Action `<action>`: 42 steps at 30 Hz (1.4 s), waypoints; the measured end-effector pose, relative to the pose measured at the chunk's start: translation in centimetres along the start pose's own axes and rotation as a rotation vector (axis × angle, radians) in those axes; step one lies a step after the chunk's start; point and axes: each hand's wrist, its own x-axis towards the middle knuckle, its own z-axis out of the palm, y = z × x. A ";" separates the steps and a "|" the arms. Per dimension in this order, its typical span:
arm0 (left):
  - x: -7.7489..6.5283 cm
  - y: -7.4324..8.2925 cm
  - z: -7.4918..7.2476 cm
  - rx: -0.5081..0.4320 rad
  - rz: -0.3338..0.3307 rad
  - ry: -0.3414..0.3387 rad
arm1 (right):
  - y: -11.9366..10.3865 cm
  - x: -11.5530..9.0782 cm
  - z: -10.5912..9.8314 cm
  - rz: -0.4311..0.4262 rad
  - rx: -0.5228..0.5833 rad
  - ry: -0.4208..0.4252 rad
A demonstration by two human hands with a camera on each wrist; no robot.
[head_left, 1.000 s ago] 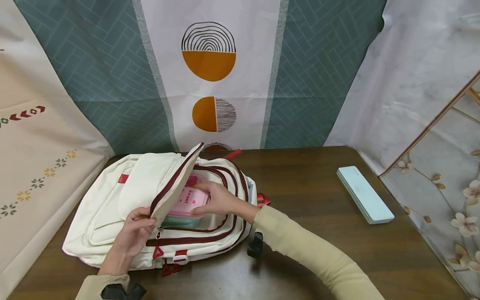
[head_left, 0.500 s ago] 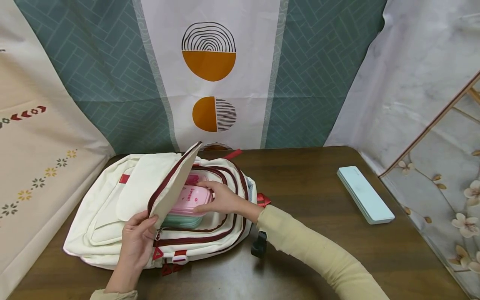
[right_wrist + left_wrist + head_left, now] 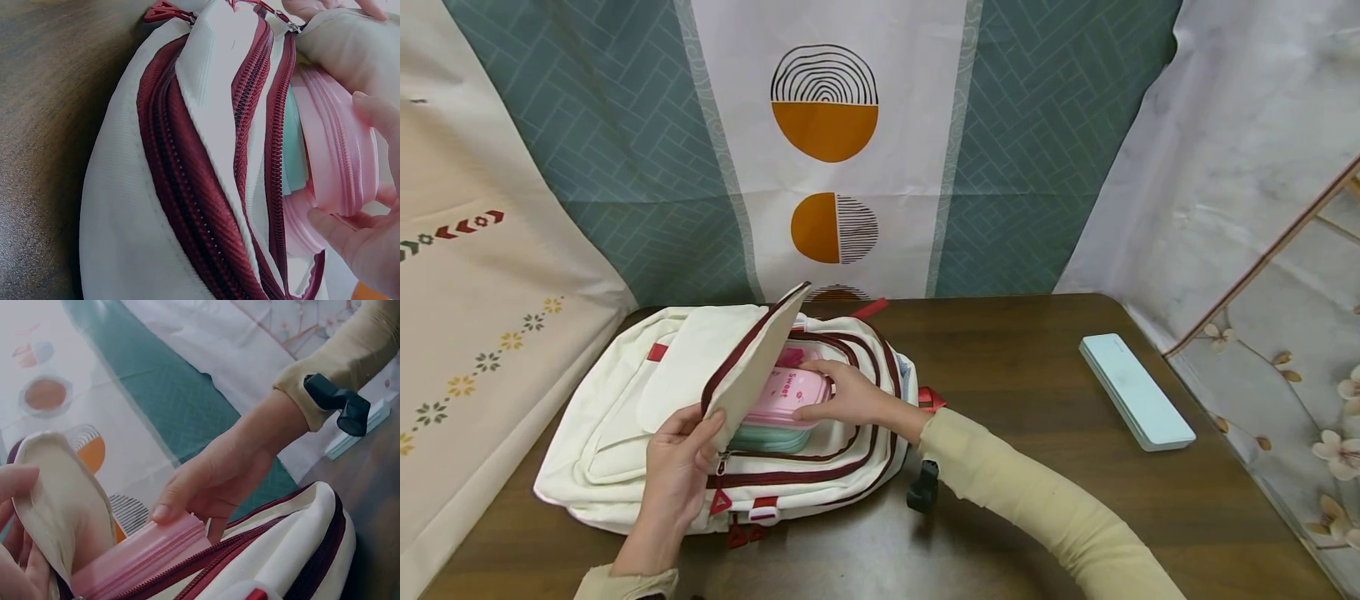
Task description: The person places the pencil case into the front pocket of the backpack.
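A white backpack [image 3: 598, 425] with dark red zips lies on the table. My left hand [image 3: 677, 475] pinches the edge of its front flap [image 3: 763, 354] and holds it raised. Inside the opened pocket is a pink zipped case [image 3: 784, 398] lettered "Sweet". My right hand [image 3: 853, 396] grips the right end of that case; in the right wrist view the thumb and fingers are around the pink case [image 3: 337, 144]. Below it sits a mint green case [image 3: 767, 439], and another pink case [image 3: 300, 219] shows beside them. The flap hides their left ends.
A long pale blue box [image 3: 1137, 392] lies at the right of the brown table [image 3: 1000, 358]. Patterned cloths [image 3: 1030, 150] hang behind and at both sides. Red zip pulls [image 3: 721, 501] dangle at the backpack's near edge.
The left forearm has swung a little to the right, still holding the flap up. The right hand and the pink case have shifted slightly right. The whole head view has also drifted slightly.
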 end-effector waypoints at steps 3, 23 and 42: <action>0.0 0.3 0.5 0.118 0.031 0.041 | 0.0 0.0 0.0 -0.001 0.005 -0.001; 1.2 0.2 -0.4 0.758 0.622 -0.236 | 0.2 -0.1 0.2 0.018 0.020 -0.007; 0.6 0.6 -1.8 0.798 0.647 -0.029 | -0.1 -0.3 0.5 0.069 0.058 0.005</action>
